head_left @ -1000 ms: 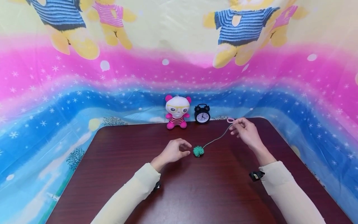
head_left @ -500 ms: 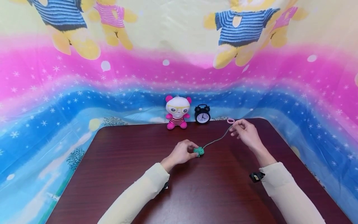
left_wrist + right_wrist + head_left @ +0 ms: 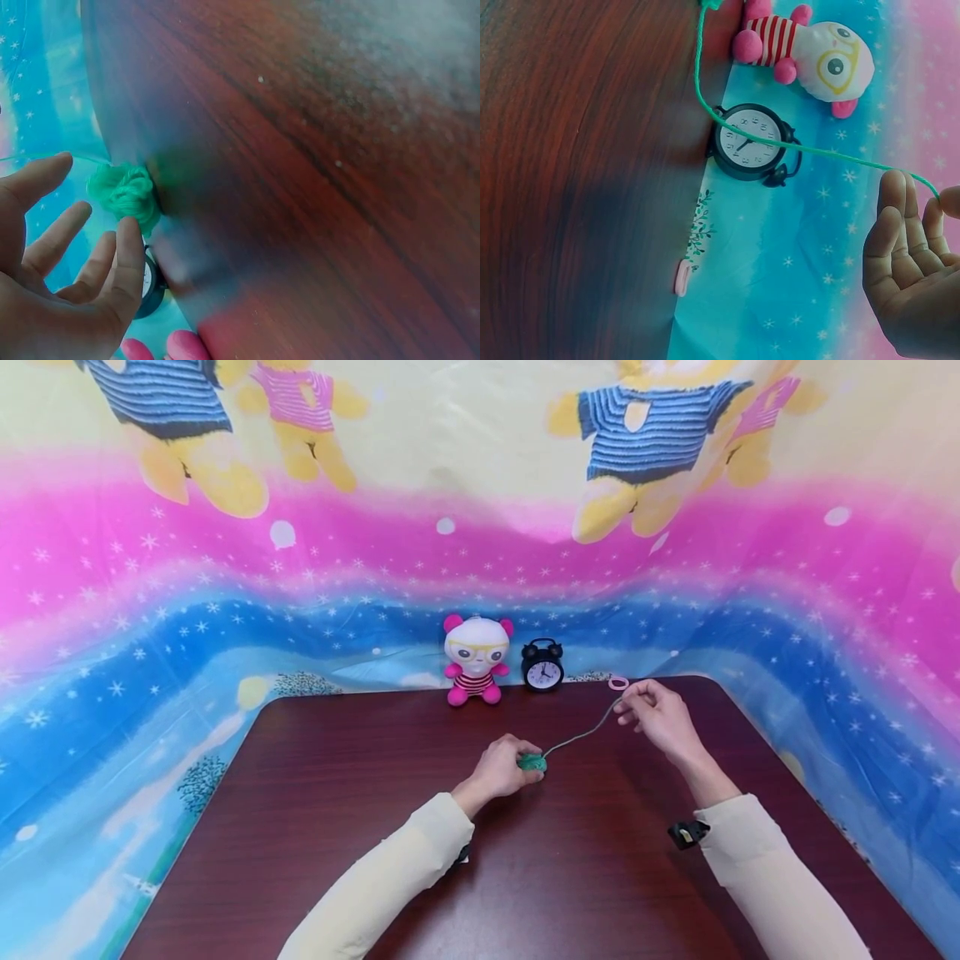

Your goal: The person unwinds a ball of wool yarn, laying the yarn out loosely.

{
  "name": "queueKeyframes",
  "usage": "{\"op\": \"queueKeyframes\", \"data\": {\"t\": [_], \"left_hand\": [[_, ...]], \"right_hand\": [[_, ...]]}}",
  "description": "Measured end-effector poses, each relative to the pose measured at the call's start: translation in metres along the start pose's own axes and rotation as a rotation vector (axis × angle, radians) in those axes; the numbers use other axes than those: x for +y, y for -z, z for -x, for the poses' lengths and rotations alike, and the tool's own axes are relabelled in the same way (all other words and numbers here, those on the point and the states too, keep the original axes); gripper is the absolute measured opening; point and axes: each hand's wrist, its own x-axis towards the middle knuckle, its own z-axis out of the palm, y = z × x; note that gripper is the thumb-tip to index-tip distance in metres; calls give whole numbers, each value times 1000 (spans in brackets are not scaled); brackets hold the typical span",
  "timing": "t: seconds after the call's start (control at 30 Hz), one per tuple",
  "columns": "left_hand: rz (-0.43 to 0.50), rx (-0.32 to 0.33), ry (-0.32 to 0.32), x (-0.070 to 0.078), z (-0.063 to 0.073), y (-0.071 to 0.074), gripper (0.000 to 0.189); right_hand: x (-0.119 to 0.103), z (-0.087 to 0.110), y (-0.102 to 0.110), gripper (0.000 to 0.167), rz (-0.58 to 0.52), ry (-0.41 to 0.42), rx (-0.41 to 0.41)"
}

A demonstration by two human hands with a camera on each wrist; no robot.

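A small bundle of green yarn (image 3: 532, 762) lies mid-table, its looped strands showing in the left wrist view. Around it is my left hand (image 3: 504, 766), forefinger on the far side and thumb on the near side, palm not closed. The left wrist view has these fingers (image 3: 129, 225) spread and relaxed, one tip overlapping the bundle's edge. From the bundle a single strand (image 3: 581, 735) runs up to the right. My right hand (image 3: 656, 714) pinches its end between thumb and forefinger above the table, the other fingers loosely bent.
A pink-and-white panda plush (image 3: 476, 662) and a black twin-bell alarm clock (image 3: 542, 667) stand at the back edge of the dark wooden table (image 3: 525, 877). A small pink loop (image 3: 618, 683) lies on that edge near my right hand. A printed curtain (image 3: 420, 560) surrounds the table.
My left hand has moved right, from beside the yarn bundle to having thumb and forefinger on either side of it. The right hand and the strand have hardly moved.
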Motion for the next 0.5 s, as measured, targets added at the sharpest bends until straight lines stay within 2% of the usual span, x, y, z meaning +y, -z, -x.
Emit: {"op": "queueKeyframes", "data": {"t": [0.13,0.3,0.5], "left_hand": [[-65,-22,35,1,-1,-3,41],[-86,-39,74,2,0,-5,35],[-141,-20,71,2,0,-6,25]], "right_hand": [[0,0,0,27,5,-1,1],[-1,0,1,26,5,0,1],[-1,0,1,25,1,0,2]]}}
